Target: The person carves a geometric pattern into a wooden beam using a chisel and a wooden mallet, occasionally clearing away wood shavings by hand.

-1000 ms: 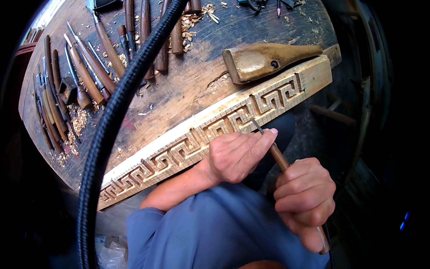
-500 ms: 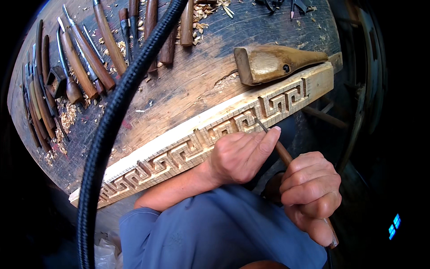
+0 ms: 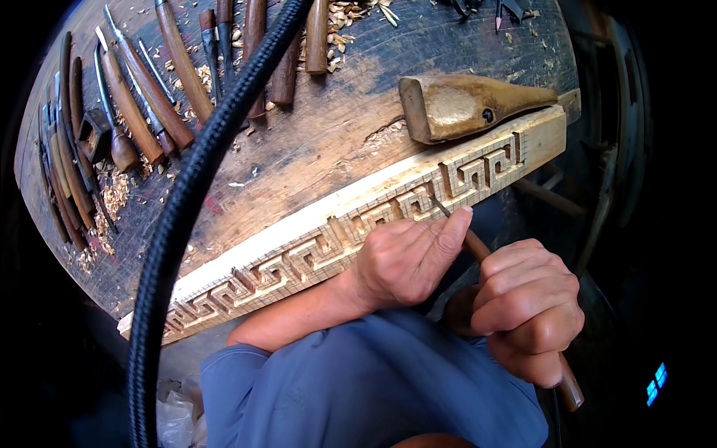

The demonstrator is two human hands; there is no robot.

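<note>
A long pale wooden board (image 3: 549,138) lies slantwise along the bench's near edge, its near face pencilled with a grid and carved with a Greek-key pattern. My right hand (image 3: 530,299) is wrapped round the brown wooden handle of a carving chisel (image 3: 476,245), whose butt end sticks out below the fist. The chisel's thin blade slants up and left, its tip at the carved grooves right of the middle. My left hand (image 3: 407,257) is closed at the blade, thumb along it, resting against the board; its other fingertips are hidden.
Behind the board lies a wooden mallet (image 3: 448,108). Several wood-handled carving tools (image 3: 142,104) are spread over the worn bench (image 3: 291,164) at far left, among wood shavings (image 3: 116,194). A black braided cable (image 3: 168,239) crosses the view. A pencil (image 3: 499,15) lies at the back.
The bench and board sit slightly further right in view. My right hand has shifted a little right, and more of the chisel's handle end shows below it. Both hands keep their grip.
</note>
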